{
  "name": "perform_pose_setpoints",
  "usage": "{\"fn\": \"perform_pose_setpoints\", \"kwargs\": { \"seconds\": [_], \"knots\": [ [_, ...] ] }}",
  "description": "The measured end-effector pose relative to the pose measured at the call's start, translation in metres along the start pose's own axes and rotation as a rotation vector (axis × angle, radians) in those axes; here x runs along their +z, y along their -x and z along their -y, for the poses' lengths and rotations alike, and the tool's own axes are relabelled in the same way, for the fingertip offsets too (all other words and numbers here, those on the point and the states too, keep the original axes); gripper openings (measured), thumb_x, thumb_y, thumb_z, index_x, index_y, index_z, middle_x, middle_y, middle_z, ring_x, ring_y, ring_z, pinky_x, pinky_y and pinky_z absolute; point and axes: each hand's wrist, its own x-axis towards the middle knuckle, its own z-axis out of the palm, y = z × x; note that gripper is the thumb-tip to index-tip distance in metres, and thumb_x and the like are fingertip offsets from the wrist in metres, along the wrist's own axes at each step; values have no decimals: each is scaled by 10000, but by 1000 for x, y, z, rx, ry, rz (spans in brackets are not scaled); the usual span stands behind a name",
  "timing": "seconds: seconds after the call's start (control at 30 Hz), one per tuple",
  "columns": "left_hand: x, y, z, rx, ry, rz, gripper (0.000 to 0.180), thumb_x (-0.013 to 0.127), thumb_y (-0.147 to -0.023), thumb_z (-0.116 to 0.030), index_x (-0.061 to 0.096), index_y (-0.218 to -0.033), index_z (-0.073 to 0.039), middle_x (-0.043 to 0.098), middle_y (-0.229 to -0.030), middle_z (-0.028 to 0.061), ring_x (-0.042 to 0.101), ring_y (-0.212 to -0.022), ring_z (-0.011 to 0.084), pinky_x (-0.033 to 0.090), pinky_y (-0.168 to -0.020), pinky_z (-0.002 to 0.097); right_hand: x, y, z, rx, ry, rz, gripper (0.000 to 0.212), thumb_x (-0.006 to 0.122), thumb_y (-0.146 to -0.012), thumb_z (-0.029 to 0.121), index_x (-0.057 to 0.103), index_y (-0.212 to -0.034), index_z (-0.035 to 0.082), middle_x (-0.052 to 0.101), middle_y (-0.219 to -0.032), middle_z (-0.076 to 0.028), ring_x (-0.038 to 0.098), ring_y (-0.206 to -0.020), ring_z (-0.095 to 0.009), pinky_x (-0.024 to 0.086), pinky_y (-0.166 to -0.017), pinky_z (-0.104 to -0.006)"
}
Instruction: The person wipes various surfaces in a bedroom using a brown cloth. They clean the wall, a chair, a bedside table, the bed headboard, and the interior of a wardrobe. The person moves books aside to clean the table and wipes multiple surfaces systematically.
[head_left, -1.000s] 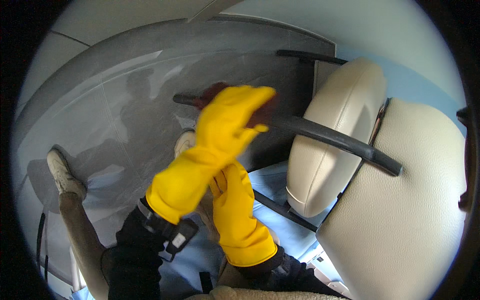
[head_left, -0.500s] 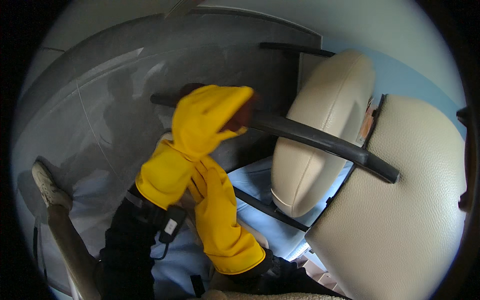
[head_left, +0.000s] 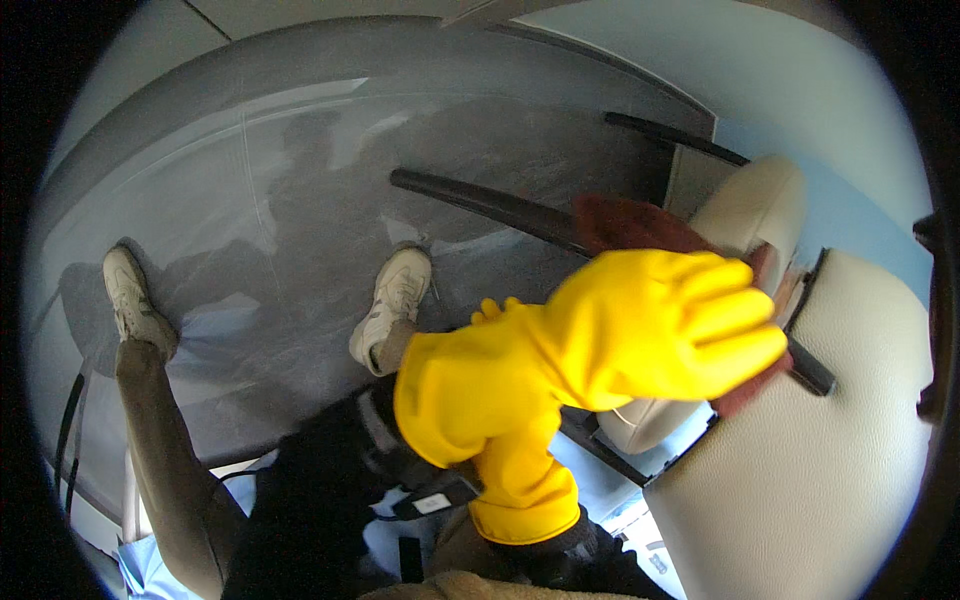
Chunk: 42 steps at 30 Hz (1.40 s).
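Note:
My left hand (head_left: 670, 330), in a yellow rubber glove, presses a dark red cloth (head_left: 640, 222) around a long black bar (head_left: 480, 200) of a cream padded chair. Its fingers lie close together over the cloth, and the thumb is hidden. Cloth shows on both sides of the glove. Beneath my left forearm is my right hand (head_left: 493, 310), gloved in yellow too; only its fingertips and cuff can be seen, so what it touches is hidden. The chair's cream cushion (head_left: 755, 205) and larger cream panel (head_left: 800, 420) are at the right.
Another black bar (head_left: 670, 135) runs behind the cushion. Grey floor (head_left: 200, 200) spreads to the left and far side. My shoes, a left one (head_left: 130, 290) and a right one (head_left: 395, 300), stand on it. A pale wall (head_left: 800, 80) curves along the far right.
My left hand has slid with the cloth along the black bar to the right, toward the cream panel. My right hand is now mostly covered by the left forearm. The view has shifted.

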Motion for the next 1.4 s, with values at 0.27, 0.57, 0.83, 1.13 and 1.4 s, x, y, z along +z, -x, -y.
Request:
{"fn": "perform_pose_setpoints", "kwargs": {
  "seconds": [0.27, 0.57, 0.83, 1.13, 1.4],
  "knots": [
    [-13, 119, 90, -408, -246, -64, 682, 854, -818, -260, 650, -1459, -147, 728, -1338, 132, 686, -1222, 370, 498, -1096, 510, 8, 10, 14, 247, -219, -6, 532, 501, -1152, 296, 417, -1606, 32, 447, -1642, -202, 469, -1507, -326, 353, -1274, -470],
    [-92, 206, 176, -1127, -398, 482, 571, 824, -889, -108, 651, -1433, -137, 707, -1375, 124, 648, -1284, 386, 507, -1112, 446, 20, 5, 18, 204, -155, -10, 546, 472, -1160, 333, 423, -1608, 24, 476, -1624, -213, 454, -1518, -317, 315, -1294, -471],
    [-156, 157, 0, -1422, 852, -735, 480, 795, -961, -88, 640, -1414, -57, 731, -1301, 127, 719, -1181, 273, 587, -1036, 408, 5, -6, 20, -140, -218, 256, 736, 405, -1142, 569, 447, -1584, -19, 458, -1642, -231, 411, -1544, -349, 280, -1307, -456],
    [-191, 57, -194, -1193, 1025, -774, 627, 711, -943, -263, 553, -1529, -105, 636, -1471, 161, 648, -1297, 373, 539, -1109, 511, 2, 29, 17, 91, -296, 950, 703, 426, -1115, 593, 448, -1627, 113, 484, -1648, -148, 439, -1524, -296, 198, -1328, -541],
    [-179, 63, -266, -1081, 558, -462, 562, 676, -974, -280, 581, -1498, -100, 640, -1472, 139, 619, -1326, 336, 495, -1163, 456, -5, 76, -7, 391, -443, 1245, 798, 463, -1049, 723, 343, -1658, 222, 422, -1662, -103, 444, -1519, -305, 326, -1292, -471]
  ]
}}
